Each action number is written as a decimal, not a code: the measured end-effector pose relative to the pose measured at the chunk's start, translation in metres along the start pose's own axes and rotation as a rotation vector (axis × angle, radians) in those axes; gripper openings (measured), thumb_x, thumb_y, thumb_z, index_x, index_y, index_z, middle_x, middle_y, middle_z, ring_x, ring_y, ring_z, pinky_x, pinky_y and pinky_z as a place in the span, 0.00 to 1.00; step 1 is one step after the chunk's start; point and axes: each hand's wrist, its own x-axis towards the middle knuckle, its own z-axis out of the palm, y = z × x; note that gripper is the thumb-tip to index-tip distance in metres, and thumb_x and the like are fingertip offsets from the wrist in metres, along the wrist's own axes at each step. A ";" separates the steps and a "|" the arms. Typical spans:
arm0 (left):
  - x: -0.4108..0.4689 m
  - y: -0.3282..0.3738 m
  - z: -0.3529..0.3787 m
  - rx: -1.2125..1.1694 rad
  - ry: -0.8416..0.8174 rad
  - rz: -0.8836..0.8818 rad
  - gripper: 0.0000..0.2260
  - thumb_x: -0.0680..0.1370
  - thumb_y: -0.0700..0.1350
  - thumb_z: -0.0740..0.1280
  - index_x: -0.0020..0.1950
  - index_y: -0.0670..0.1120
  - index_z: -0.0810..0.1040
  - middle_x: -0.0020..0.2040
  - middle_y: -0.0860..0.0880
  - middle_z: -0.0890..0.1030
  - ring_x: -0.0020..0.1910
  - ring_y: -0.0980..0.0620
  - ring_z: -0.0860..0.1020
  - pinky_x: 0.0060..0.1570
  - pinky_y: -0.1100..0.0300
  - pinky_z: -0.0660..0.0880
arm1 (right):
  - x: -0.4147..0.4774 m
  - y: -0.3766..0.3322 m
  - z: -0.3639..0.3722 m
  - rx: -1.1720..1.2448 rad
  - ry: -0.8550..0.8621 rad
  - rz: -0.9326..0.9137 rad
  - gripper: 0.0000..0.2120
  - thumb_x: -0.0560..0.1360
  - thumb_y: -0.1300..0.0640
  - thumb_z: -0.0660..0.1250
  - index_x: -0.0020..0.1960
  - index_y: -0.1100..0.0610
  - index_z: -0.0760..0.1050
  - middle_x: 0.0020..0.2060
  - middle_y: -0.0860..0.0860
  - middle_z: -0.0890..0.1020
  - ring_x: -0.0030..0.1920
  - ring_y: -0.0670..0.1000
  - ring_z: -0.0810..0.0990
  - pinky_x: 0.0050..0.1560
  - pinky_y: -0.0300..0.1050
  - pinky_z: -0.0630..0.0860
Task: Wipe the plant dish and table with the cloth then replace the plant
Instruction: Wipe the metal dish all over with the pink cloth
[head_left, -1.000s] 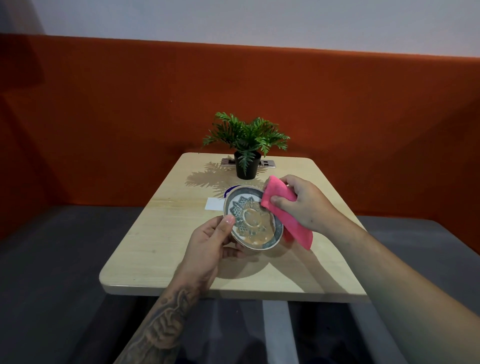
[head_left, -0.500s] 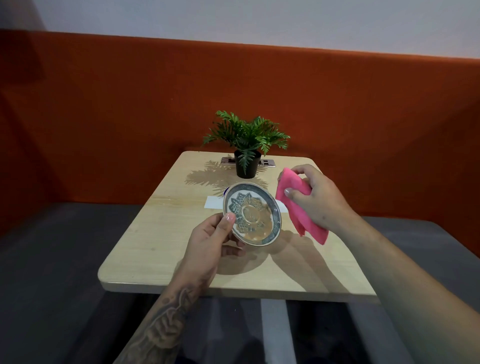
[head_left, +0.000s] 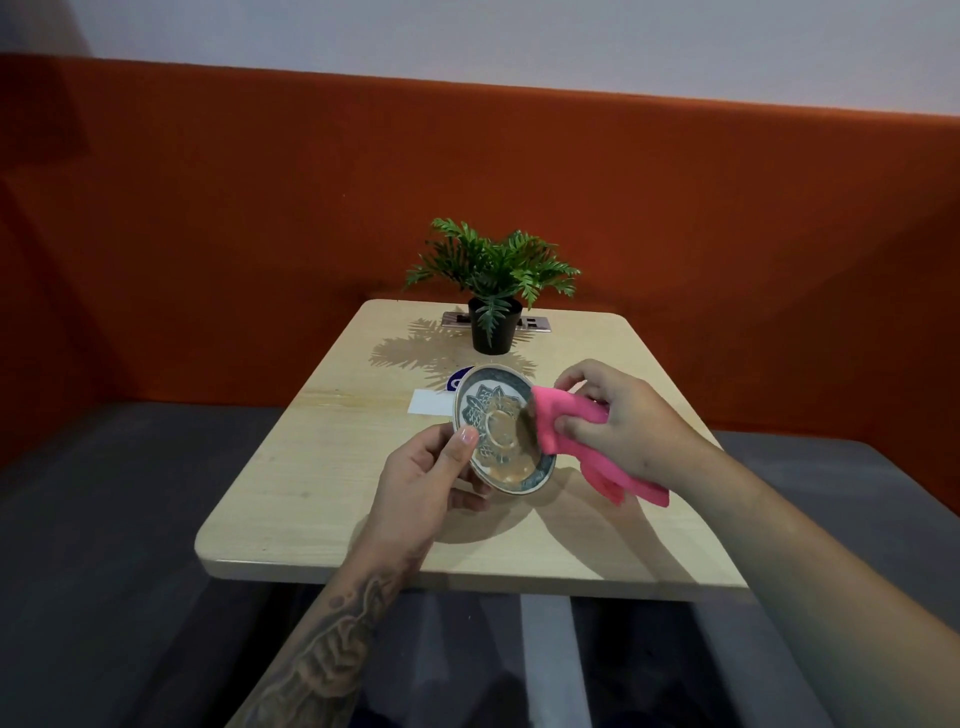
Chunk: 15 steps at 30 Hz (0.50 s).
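My left hand (head_left: 423, 480) holds the patterned plant dish (head_left: 496, 423) tilted above the wooden table (head_left: 322, 467), thumb on its inner face and fingers under it. Brownish residue lies in the dish's lower part. My right hand (head_left: 623, 415) grips the pink cloth (head_left: 558, 421), whose bunched end touches the dish's right rim; the rest of the cloth hangs below my hand. The small green plant in a black pot (head_left: 493, 291) stands upright near the table's far edge, apart from both hands.
A white card (head_left: 428, 402) and a dark blue round item (head_left: 457, 382) lie on the table behind the dish. A socket strip (head_left: 535, 323) sits behind the pot. An orange padded bench back surrounds the table, with grey seats on both sides.
My right hand drew the cloth away to the right of the dish, then brought it back against the dish's right rim. The dish has tilted a little more upright.
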 end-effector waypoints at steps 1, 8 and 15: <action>0.000 0.000 0.000 0.009 -0.004 0.000 0.16 0.73 0.54 0.68 0.49 0.43 0.83 0.39 0.44 0.84 0.35 0.47 0.80 0.31 0.56 0.78 | 0.001 0.002 0.001 -0.006 0.001 0.016 0.11 0.76 0.54 0.72 0.53 0.40 0.75 0.41 0.42 0.83 0.43 0.48 0.80 0.39 0.41 0.74; 0.001 0.000 0.000 0.009 0.006 0.001 0.16 0.73 0.53 0.67 0.50 0.43 0.83 0.38 0.44 0.84 0.34 0.49 0.79 0.31 0.56 0.79 | 0.000 0.000 0.004 -0.349 0.083 -0.100 0.06 0.77 0.51 0.68 0.53 0.48 0.82 0.47 0.44 0.82 0.49 0.49 0.77 0.47 0.50 0.75; 0.001 -0.001 -0.001 -0.004 0.007 -0.003 0.15 0.73 0.54 0.68 0.48 0.43 0.84 0.39 0.42 0.83 0.34 0.47 0.77 0.32 0.55 0.79 | -0.005 -0.006 0.005 -0.371 0.150 -0.160 0.15 0.77 0.53 0.67 0.63 0.45 0.77 0.49 0.46 0.86 0.48 0.54 0.81 0.46 0.48 0.76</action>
